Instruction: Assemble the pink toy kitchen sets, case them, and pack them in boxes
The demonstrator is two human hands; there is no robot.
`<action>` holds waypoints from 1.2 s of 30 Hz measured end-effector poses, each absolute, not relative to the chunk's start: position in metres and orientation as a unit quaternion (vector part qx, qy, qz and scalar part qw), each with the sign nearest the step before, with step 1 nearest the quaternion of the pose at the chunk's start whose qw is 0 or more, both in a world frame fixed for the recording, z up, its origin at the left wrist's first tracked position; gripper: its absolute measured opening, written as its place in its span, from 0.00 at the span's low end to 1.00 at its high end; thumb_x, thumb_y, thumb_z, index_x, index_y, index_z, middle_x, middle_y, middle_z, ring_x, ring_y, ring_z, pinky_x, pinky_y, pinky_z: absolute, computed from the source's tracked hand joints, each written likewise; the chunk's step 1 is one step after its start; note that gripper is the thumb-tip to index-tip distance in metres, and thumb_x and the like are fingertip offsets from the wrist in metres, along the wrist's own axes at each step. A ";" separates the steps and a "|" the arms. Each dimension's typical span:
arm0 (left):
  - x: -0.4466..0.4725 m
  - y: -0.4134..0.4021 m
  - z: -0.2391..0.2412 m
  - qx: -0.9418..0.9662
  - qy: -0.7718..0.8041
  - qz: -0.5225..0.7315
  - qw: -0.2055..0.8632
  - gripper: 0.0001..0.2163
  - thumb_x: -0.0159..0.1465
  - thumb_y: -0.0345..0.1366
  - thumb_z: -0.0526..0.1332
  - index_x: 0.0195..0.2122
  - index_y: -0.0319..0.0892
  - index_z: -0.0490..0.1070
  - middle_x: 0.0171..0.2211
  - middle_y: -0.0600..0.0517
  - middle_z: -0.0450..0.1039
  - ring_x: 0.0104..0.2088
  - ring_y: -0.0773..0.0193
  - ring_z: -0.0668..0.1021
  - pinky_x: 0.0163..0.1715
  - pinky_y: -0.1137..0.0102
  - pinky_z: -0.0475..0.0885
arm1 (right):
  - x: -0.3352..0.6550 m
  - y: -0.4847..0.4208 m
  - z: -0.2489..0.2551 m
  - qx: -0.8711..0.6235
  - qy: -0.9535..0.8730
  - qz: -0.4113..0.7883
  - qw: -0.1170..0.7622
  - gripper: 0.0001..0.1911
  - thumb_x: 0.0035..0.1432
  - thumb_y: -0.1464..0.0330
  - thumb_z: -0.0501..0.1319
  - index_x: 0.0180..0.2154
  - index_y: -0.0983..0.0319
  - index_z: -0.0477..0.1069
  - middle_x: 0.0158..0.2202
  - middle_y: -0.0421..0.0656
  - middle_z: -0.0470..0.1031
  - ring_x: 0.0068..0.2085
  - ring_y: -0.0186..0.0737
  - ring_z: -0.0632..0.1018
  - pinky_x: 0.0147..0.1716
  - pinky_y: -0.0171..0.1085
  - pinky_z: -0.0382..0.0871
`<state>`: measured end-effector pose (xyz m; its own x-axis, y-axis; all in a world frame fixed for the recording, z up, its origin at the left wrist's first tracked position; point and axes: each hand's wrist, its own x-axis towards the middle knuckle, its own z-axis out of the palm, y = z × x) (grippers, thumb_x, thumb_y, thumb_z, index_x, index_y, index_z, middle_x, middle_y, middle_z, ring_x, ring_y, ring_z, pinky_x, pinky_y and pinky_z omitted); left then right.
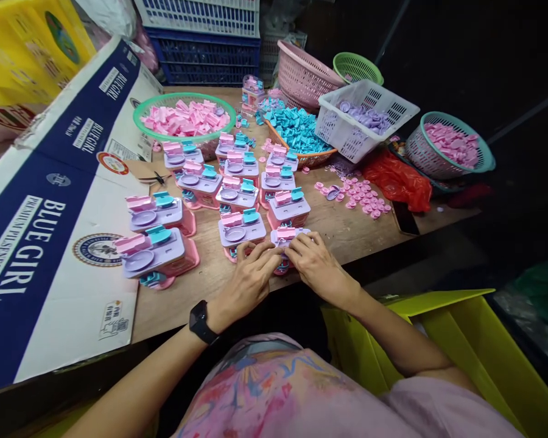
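Both hands rest on one small pink and lilac plastic toy unit at the near edge of the wooden table. My left hand, with a black watch on the wrist, curls its fingers over the toy's left side. My right hand presses its fingers on the toy's top right. Most of that toy is hidden under the fingers. Several finished toy units with pink and teal parts stand in rows just beyond the hands.
A flattened Blue Girl carton covers the table's left. Behind stand a green basket of pink parts, an orange basket of teal parts, a white basket of lilac discs, loose pink discs, a red bag and a yellow bin.
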<state>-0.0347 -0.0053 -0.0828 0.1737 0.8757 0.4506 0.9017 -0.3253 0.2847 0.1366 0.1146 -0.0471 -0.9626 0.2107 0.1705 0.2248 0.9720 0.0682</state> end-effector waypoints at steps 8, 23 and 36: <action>-0.035 -0.003 -0.093 -0.760 -0.601 -0.246 -0.008 0.27 0.54 0.13 0.48 0.51 0.42 0.66 0.55 0.46 0.78 0.61 0.51 0.73 0.58 0.53 0.60 | 0.135 0.101 -0.066 -0.118 -0.986 -0.074 0.095 0.12 0.68 0.80 0.56 0.49 0.71 0.75 0.42 0.52 0.75 0.46 0.52 0.71 0.52 0.50 0.62; -0.020 -0.002 -0.092 -0.741 -0.625 -0.235 0.075 0.24 0.57 0.16 0.54 0.54 0.40 0.69 0.49 0.46 0.81 0.55 0.46 0.72 0.48 0.58 0.63 | 0.152 0.320 -0.117 -0.528 -0.819 0.065 0.216 0.12 0.70 0.67 0.60 0.42 0.66 0.81 0.43 0.52 0.82 0.46 0.49 0.80 0.48 0.40 0.70; -0.023 -0.015 -0.084 -0.731 -0.622 -0.276 0.051 0.18 0.60 0.17 0.54 0.47 0.43 0.69 0.54 0.47 0.80 0.53 0.48 0.73 0.52 0.52 0.60 | 0.168 0.288 -0.136 -0.413 -0.860 0.056 0.295 0.11 0.67 0.70 0.59 0.42 0.64 0.80 0.41 0.50 0.82 0.43 0.49 0.78 0.47 0.43 0.71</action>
